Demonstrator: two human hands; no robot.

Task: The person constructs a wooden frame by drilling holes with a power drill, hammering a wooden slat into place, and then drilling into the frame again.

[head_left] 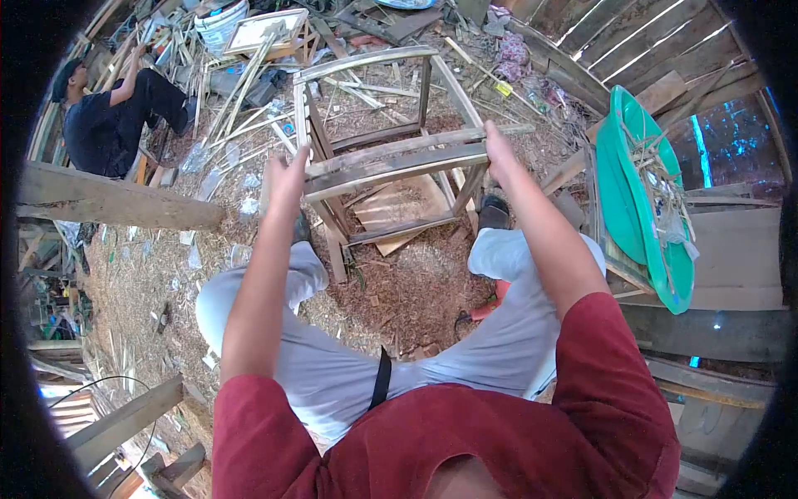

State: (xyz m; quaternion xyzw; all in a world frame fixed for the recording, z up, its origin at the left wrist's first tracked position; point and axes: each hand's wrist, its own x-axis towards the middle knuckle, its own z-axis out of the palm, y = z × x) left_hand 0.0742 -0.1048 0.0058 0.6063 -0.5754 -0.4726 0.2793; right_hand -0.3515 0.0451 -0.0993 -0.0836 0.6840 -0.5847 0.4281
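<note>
In front of me, over the ground between my feet, stands an open wooden frame point(397, 170) built of slats, with several uprights and crosswise rails like a stool or small table without a top. My left hand point(286, 176) is closed around its near left corner. At the near right corner, my right hand point(500, 152) grips the frame close to the end of the near rail. A thin wooden strip point(391, 148) runs along that rail and sticks out past my right hand. Some of the fingers of both hands are hidden behind the wood.
A flat wooden board point(403, 204) lies beneath the frame. To the right is a green plastic basin point(625, 200) with sticks in it. A red tool point(489, 309) lies by my right leg. Another person point(104, 116) sits at the upper left near scattered slats and a white bucket point(223, 27).
</note>
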